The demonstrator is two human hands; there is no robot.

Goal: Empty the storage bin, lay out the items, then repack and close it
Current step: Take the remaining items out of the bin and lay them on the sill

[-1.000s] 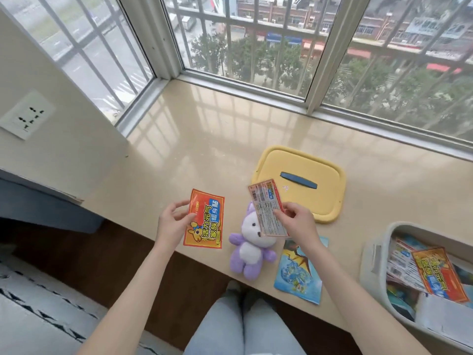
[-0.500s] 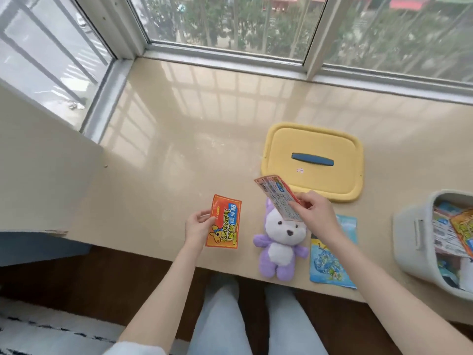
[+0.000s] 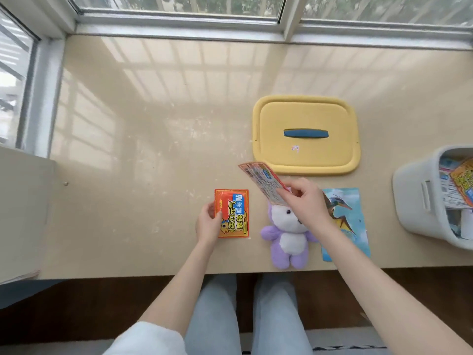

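Partly emptied: left hand [image 3: 208, 224] holds orange packet [image 3: 233, 213] on counter [image 3: 153, 149], right hand [image 3: 304, 203] pinches 2nd packet [image 3: 263, 185] above plush toy [image 3: 286, 237]; bin [image 3: 414, 201], right of both, w/ more inside; lid [image 3: 304, 116] off. Repack pending.

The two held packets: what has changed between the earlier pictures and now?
Little changed. The right hand still pinches the second packet above the plush toy, now tipped more to the left. The left hand still holds the orange packet by its left edge on the counter. Nothing was taken or let go. Toy, blue packet, yellow lid and bin stayed; the view tilted down.
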